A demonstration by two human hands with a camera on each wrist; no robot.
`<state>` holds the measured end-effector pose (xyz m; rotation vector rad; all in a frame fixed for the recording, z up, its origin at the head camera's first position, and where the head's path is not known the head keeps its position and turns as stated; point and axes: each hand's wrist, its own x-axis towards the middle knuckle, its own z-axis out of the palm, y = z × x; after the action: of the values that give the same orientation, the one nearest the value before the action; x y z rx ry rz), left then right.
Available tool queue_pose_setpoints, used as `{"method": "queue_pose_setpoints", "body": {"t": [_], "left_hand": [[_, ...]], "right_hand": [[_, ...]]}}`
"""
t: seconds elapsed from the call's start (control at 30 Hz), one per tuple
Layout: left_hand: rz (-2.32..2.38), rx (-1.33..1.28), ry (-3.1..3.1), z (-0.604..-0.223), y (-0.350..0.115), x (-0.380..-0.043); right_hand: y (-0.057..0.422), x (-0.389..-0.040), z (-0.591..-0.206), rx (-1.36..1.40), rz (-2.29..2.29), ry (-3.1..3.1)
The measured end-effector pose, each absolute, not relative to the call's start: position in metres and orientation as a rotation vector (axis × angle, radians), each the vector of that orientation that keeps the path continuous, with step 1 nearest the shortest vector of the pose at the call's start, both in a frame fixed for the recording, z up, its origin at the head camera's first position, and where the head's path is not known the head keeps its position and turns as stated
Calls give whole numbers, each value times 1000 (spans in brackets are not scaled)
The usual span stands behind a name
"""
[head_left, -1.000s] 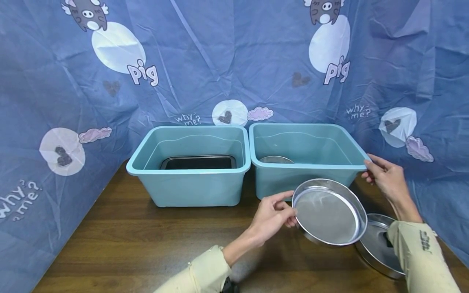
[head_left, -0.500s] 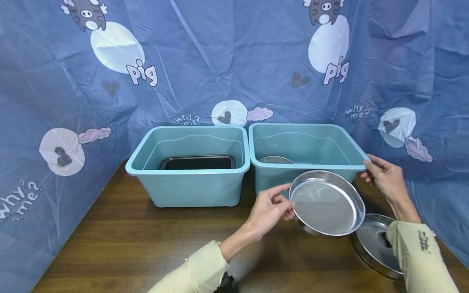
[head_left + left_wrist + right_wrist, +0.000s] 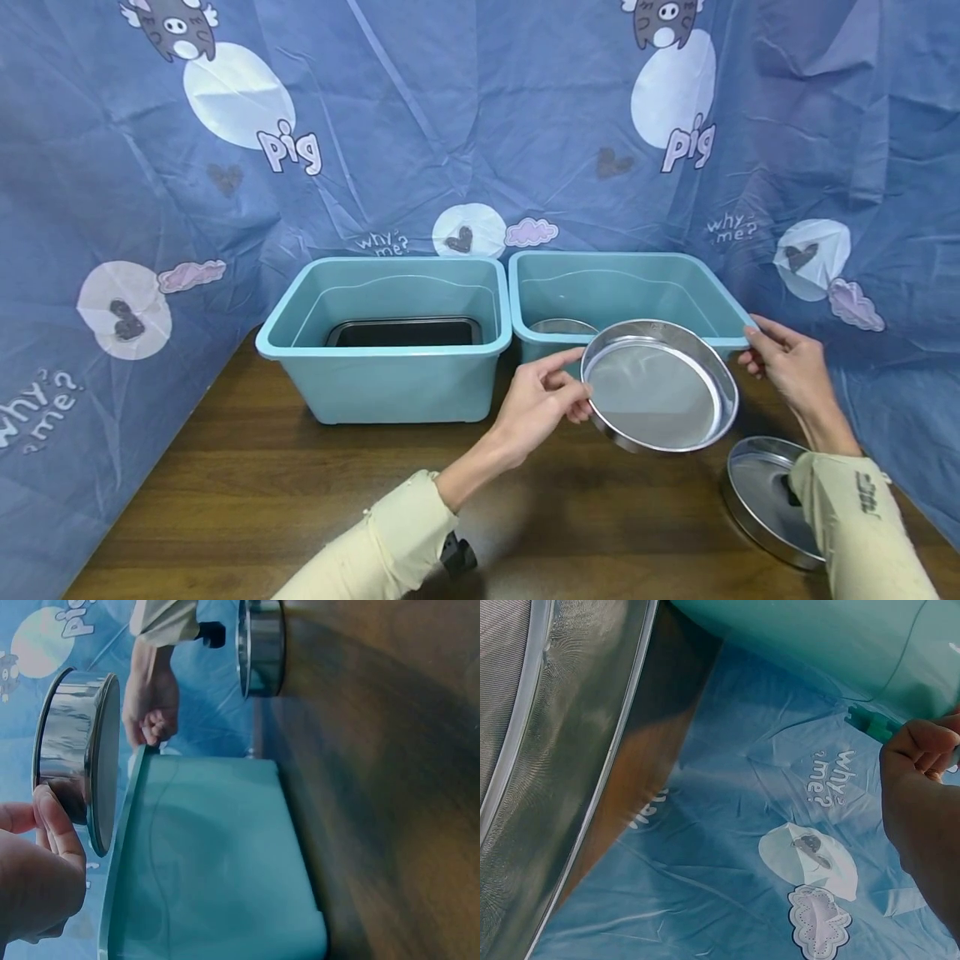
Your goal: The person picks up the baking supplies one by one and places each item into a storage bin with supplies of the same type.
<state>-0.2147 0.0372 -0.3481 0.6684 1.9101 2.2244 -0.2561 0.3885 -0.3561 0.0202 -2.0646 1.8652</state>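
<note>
Pig-print blue cloth (image 3: 420, 179) backs a dark wood table (image 3: 300, 492). Round metal sieve (image 3: 652, 396) is up off the table, tilted, at the near side of the right teal bin (image 3: 637, 292). Left hand (image 3: 534, 402) pinches its left side wall; right hand (image 3: 797, 371) grips the bin's right rim at the near corner. Sieve probably light, stiff; polished wall may slip, mesh could dent, so hold by the wall. Similar metal pan or sieve (image 3: 765, 485) sits near right, partly behind the sleeve (image 3: 862, 525). Round metal item (image 3: 562, 326) inside right bin, mostly hidden. Left teal bin (image 3: 405, 387) holds a black tray (image 3: 405, 333).
</note>
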Motion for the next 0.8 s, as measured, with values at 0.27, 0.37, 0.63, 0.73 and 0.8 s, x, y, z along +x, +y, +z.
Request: {"method": "queue_pose_setpoints", "body": {"t": [0.27, 0.37, 0.63, 0.73, 0.8], "left_hand": [[2262, 659, 1906, -339, 35, -220], [2252, 676, 1919, -336, 35, -223], [2251, 704, 1947, -327, 38, -233], [2268, 678, 1945, -325, 39, -237], [2281, 656, 1948, -324, 40, -239]], "right_hand": [[389, -256, -356, 26, 1868, -2062], [389, -255, -356, 14, 1849, -2077], [390, -257, -358, 12, 1848, -2066], [391, -258, -359, 15, 1851, -2058], [391, -258, -360, 21, 1855, -2049]]}}
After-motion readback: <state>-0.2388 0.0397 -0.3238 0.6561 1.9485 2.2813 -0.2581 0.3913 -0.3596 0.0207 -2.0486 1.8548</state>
